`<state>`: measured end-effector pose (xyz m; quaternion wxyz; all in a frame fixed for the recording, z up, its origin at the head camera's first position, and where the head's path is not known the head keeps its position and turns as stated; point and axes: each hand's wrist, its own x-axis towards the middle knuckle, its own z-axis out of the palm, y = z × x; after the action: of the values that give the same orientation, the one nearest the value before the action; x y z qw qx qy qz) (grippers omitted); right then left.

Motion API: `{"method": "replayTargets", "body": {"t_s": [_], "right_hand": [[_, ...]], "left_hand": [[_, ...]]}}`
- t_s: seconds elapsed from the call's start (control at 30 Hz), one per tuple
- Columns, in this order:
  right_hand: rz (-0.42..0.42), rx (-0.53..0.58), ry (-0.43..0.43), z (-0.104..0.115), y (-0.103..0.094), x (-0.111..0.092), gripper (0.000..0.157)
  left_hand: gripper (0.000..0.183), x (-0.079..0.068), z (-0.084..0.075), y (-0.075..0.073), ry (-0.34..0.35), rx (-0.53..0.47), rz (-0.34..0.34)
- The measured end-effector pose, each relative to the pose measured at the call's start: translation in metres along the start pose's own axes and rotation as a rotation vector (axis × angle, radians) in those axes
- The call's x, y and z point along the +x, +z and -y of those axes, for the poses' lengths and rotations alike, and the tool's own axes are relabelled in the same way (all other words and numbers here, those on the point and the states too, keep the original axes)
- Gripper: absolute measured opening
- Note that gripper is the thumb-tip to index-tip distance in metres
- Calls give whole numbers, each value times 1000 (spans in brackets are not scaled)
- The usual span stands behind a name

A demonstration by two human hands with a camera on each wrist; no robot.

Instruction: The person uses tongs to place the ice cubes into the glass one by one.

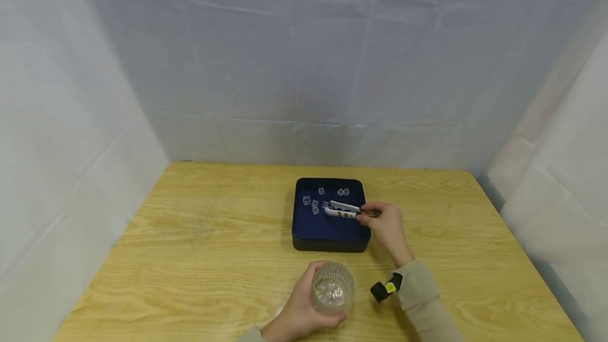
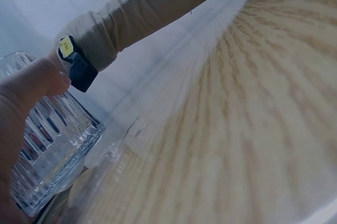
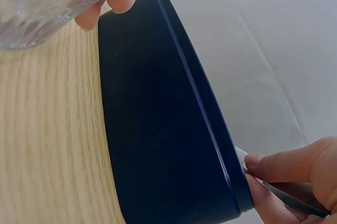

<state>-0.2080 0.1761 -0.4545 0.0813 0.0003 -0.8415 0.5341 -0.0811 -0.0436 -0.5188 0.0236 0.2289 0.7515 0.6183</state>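
My left hand (image 1: 304, 300) grips a clear ribbed glass (image 1: 334, 289) from its left side, thumb and fingers curled round it. Clear pieces show in the bottom of the glass. In my right hand (image 1: 387, 223) is a pair of small tongs (image 1: 343, 210) with white patterned tips, pinched between thumb and fingers. The tongs reach over a dark blue square box (image 1: 328, 244), where several clear ice-like cubes (image 1: 306, 200) lie. One cube (image 1: 325, 205) is right at the tips; whether they clasp it, I cannot tell. The box's side wall hides the tips in the right wrist view.
Everything stands on a wooden table (image 1: 199, 257). White sheeting (image 1: 294, 67) hangs behind the table and along both sides. A black wrist device with a yellow label (image 1: 387, 288) is strapped at the right sleeve (image 1: 423, 289).
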Motion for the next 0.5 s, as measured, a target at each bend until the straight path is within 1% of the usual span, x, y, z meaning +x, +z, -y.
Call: {"method": "replayTargets", "body": {"t_s": [0.07,0.27,0.5], "right_hand": [[0,-14,3,0,1,1,22],[16,-15,16,0,2,3,21],[25,-56,-13,2,2,3,18]], "left_hand": [[91,0,0,0,-8,-12,3],[91,0,-1,1,-26,-9,8],[91,0,-2,0,-32,-11,9]]}}
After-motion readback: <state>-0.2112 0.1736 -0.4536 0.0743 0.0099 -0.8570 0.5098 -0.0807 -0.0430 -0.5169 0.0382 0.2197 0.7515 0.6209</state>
